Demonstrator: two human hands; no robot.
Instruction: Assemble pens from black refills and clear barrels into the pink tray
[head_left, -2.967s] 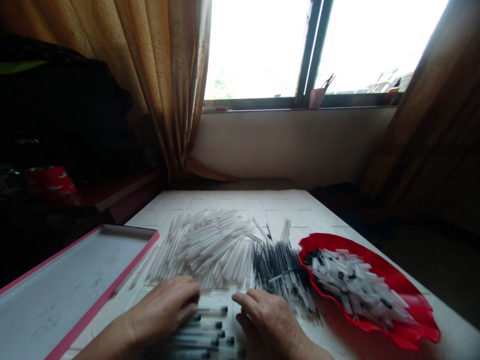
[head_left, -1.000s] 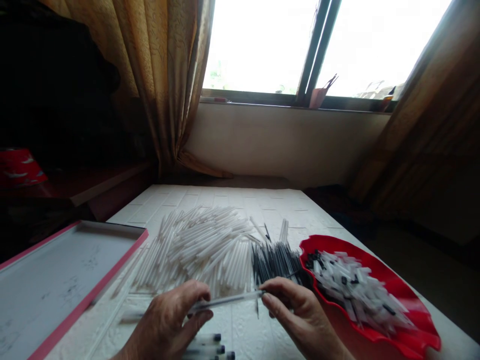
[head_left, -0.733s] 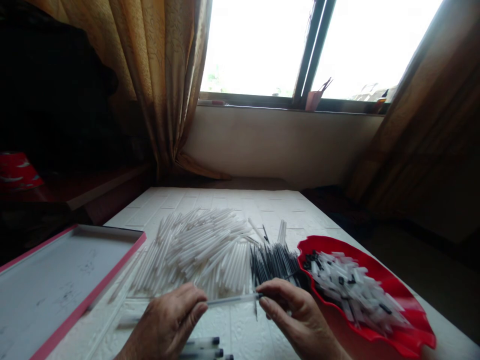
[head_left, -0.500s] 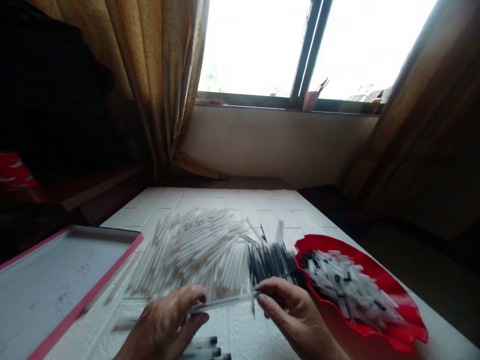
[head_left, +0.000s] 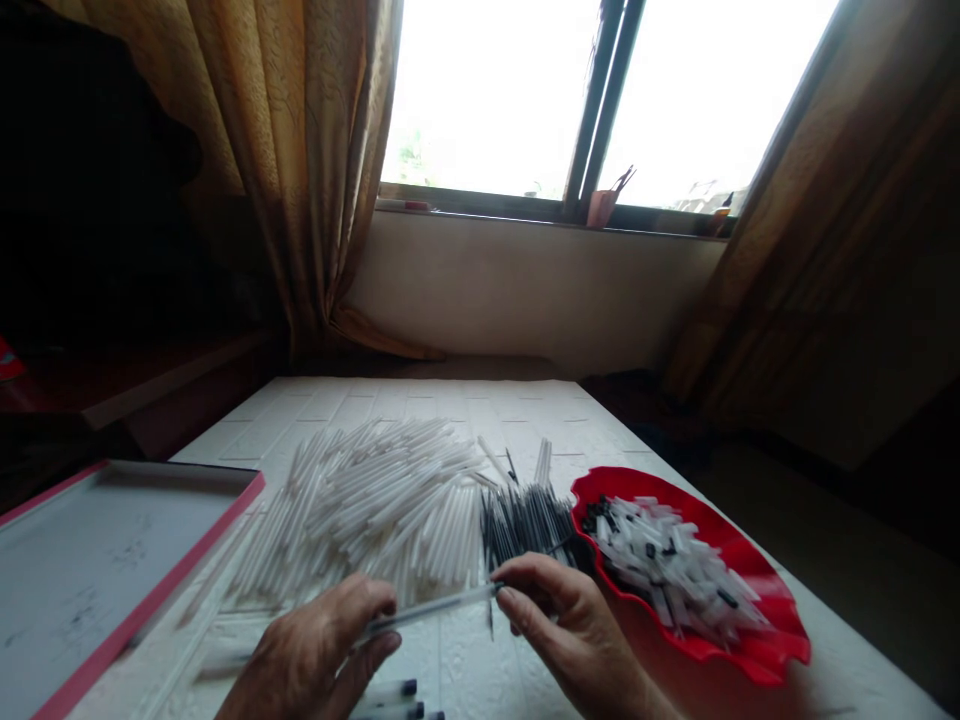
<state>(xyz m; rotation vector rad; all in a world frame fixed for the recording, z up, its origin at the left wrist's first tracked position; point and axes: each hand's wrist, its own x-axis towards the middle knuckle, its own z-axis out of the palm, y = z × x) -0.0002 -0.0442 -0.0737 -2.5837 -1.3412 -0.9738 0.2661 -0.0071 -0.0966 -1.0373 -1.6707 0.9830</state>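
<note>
A translucent pen (head_left: pixel 442 606) with a dark core inside slants between my two hands above the near part of the table. My left hand (head_left: pixel 311 640) is closed on its left end, thumb and fingers around the barrel. At the other end, my right hand (head_left: pixel 566 625) pinches the dark tip between thumb and forefinger. A thin dark rod hangs just below the right fingertips; what holds it I cannot tell. Beyond the hands lies a heap of clear pen barrels (head_left: pixel 382 500), with a pile of dark refills (head_left: pixel 525 520) to its right. Several capped-looking pens (head_left: pixel 390 692) lie below my left hand.
To the right, a red wavy-edged dish (head_left: pixel 780 625) holds white translucent caps (head_left: pixel 667 560) and small black pieces. A shallow pink-edged tray (head_left: pixel 90 570) lies at the left. The white table (head_left: pixel 525 400) reaches toward a wall below the window, curtains on either side.
The whole view has shifted slightly, so things appear further left. Both hands keep their hold on the pen, which looks a little more tilted.
</note>
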